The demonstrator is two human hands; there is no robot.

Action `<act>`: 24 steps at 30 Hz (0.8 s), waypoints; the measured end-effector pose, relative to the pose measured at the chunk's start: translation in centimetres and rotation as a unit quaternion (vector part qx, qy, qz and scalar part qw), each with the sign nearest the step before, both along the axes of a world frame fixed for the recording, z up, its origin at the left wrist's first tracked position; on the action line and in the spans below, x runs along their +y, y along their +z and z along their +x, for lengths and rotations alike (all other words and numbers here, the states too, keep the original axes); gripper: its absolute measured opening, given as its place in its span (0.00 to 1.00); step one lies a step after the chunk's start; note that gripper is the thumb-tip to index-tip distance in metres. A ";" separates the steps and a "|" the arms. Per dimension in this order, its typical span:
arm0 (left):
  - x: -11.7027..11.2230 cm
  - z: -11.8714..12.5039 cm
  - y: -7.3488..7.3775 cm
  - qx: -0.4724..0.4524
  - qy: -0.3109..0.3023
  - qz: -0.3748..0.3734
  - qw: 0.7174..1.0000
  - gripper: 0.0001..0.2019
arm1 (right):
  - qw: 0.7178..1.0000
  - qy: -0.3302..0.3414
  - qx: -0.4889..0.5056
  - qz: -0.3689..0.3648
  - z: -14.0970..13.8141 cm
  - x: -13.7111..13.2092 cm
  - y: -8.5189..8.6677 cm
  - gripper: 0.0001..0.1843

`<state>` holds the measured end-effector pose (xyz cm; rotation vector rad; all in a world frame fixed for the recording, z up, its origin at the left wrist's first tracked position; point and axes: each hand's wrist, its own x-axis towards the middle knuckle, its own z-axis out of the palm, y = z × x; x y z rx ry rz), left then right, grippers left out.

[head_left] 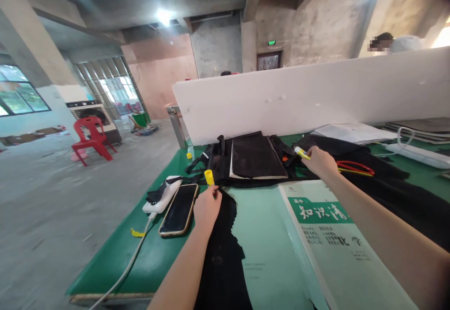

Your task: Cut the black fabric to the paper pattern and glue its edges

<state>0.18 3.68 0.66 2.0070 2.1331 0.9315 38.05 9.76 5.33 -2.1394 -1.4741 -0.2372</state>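
Note:
My left hand is closed around the lower end of a short yellow tube, which stands up above the fingers. Black cloth with a ragged edge lies under and beside that hand, over part of an open book with a pale green cover. Farther right, my right hand pinches a yellow-and-white stick, apparently a glue stick, with its white end pointing left. Between and beyond the hands rests a black-covered book on more black material.
Left of my left hand lie a phone and a white power strip with a cable. A small yellow-capped bottle stands near the table edge. A white board rises behind; red-handled scissors lie right.

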 end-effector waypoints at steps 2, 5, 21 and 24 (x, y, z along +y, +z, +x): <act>0.0 -0.3 0.1 -0.011 -0.002 -0.003 1.000 0.11 | 0.998 0.027 -0.045 0.029 -1.0 -0.9 -0.5 0.11; -0.1 -0.6 0.2 -0.025 -0.004 -0.008 1.000 0.10 | 0.978 0.144 -0.046 0.146 -5.6 -2.7 0.1 0.12; -1.0 0.0 1.2 -0.045 -0.032 0.010 0.998 0.06 | 0.901 0.370 -0.213 -0.077 -22.1 -3.5 -3.0 0.12; -0.9 0.0 0.9 -0.032 -0.036 0.011 0.999 0.06 | 0.901 0.368 -0.214 -0.080 -22.5 -3.0 -3.2 0.12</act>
